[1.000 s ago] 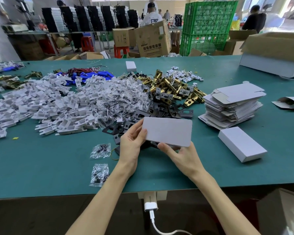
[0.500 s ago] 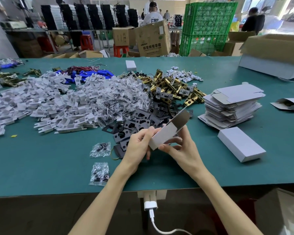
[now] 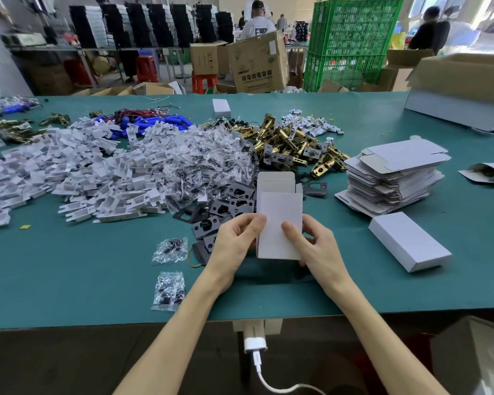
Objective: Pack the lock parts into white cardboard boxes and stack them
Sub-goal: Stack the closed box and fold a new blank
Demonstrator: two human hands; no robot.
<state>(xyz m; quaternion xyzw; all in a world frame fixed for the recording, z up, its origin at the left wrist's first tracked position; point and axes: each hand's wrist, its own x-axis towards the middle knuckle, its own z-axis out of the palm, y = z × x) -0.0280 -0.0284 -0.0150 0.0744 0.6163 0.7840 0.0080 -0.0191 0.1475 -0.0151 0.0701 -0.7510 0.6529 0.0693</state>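
A small white cardboard box point(image 3: 278, 212) stands upright just above the green table point(image 3: 69, 280), its top flap open and pointing away from me. My left hand point(image 3: 236, 243) grips its left edge, thumb on the front face. My right hand point(image 3: 314, 243) grips the right edge, thumb also on the front. Behind the box lie black strike plates point(image 3: 223, 206), brass latch bodies point(image 3: 285, 141), clear screw bags point(image 3: 206, 163) and white plastic parts point(image 3: 69, 166). A closed white box point(image 3: 408, 240) lies to the right.
A stack of flat box blanks point(image 3: 394, 172) sits right of centre. Two loose screw bags point(image 3: 170, 249) point(image 3: 168, 290) lie to the left of my hands. A large open carton point(image 3: 465, 89) stands at the far right, and green crates point(image 3: 351, 44) beyond the table.
The box was held flat and wide, then tilted edge-on, and now stands upright with its top flap open. Both hands shifted to its lower sides.
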